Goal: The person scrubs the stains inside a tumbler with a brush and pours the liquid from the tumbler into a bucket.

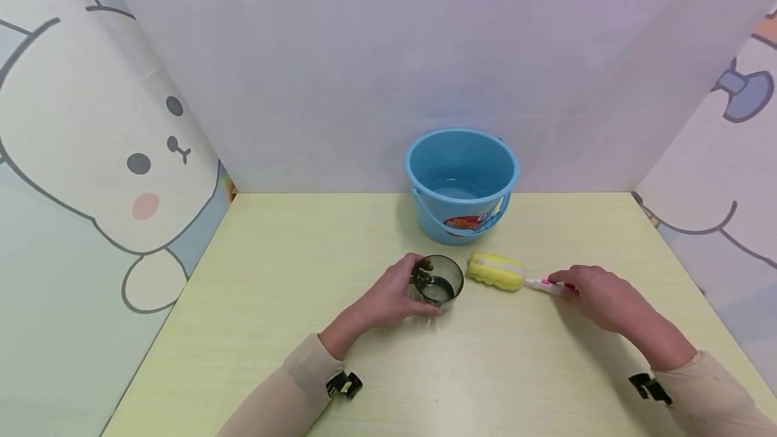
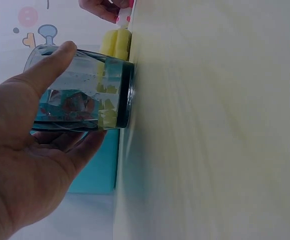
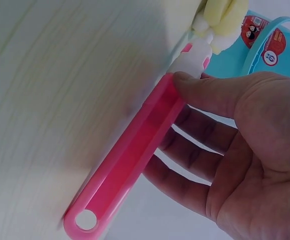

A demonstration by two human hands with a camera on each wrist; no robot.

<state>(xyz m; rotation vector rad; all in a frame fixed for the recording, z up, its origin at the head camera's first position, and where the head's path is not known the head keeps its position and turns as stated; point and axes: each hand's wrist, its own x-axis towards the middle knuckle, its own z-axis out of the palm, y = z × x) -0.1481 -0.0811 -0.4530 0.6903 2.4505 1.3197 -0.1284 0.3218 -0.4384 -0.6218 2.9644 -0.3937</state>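
Note:
My left hand (image 1: pixel 386 297) holds a dark transparent glass (image 1: pixel 446 275) at the middle of the table, with the thumb on the near side and the fingers round the far side. In the left wrist view the glass (image 2: pixel 77 92) has its base right at the tabletop. To its right lies a cleaning brush with a yellow and white sponge head (image 1: pixel 494 271). Its pink and white handle (image 3: pixel 127 155) is pinched between the thumb and fingers of my right hand (image 1: pixel 607 299), close to the white neck. The handle's holed end lies close along the tabletop.
Behind the glass and sponge stands a light blue bucket (image 1: pixel 434 214) with its handle folded down at the front, near the back wall (image 1: pixel 340 73). Cartoon-printed panels flank the pale wooden table (image 1: pixel 291 261) on both sides.

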